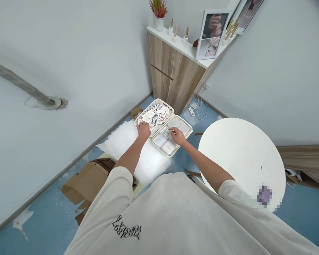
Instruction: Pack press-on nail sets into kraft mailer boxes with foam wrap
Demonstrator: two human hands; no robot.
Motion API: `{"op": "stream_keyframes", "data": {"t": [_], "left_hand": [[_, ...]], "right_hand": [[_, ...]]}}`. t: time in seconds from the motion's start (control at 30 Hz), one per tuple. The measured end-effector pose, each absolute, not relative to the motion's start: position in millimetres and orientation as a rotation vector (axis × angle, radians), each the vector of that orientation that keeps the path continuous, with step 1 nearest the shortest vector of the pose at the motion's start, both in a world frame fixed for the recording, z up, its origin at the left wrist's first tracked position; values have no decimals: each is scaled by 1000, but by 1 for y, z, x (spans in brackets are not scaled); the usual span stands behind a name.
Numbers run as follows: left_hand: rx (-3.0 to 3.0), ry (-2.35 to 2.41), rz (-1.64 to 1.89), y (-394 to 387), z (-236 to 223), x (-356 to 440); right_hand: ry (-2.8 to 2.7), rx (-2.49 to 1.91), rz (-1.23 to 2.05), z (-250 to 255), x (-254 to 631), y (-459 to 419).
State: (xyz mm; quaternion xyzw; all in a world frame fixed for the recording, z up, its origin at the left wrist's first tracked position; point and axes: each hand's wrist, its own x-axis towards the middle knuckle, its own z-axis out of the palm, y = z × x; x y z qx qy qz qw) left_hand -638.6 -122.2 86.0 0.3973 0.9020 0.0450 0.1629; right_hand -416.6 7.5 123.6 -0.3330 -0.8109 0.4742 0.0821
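Two cream plastic baskets stand side by side ahead of me. The left basket point(139, 118) holds a heap of small printed cards or packets point(154, 115). In the right basket point(190, 131) lie several clear flat plastic boxes point(168, 147). My left hand point(144, 129) is at the near edge of the left basket, its fingers curled in beside the cards; what they grip is hidden. Over the right basket, my right hand point(177, 136) has its fingers drawn together at a small clear packet with glittery contents point(165, 132).
White foam sheeting point(127, 141) lies under and before the baskets. Flattened cardboard point(87, 180) is at the left. A round white table point(239, 148) stands at my right. Behind are a wooden cabinet point(175, 63) and a power strip point(191, 112) with cables.
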Motion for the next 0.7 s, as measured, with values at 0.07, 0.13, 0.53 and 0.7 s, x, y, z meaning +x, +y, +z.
{"op": "stream_keyframes", "data": {"t": [0.07, 0.13, 0.53, 0.7], "left_hand": [[1171, 2559, 143, -123, 86, -639], [1193, 2540, 134, -123, 87, -639], [1190, 2527, -4, -135, 134, -648], [886, 2390, 253, -142, 146, -644]], "right_hand": [[-2409, -1002, 1425, 124, -416, 7], [-2398, -1008, 1437, 124, -415, 7], [-2357, -987, 1492, 120, -414, -4], [-2345, -978, 1524, 117, -411, -10]]}}
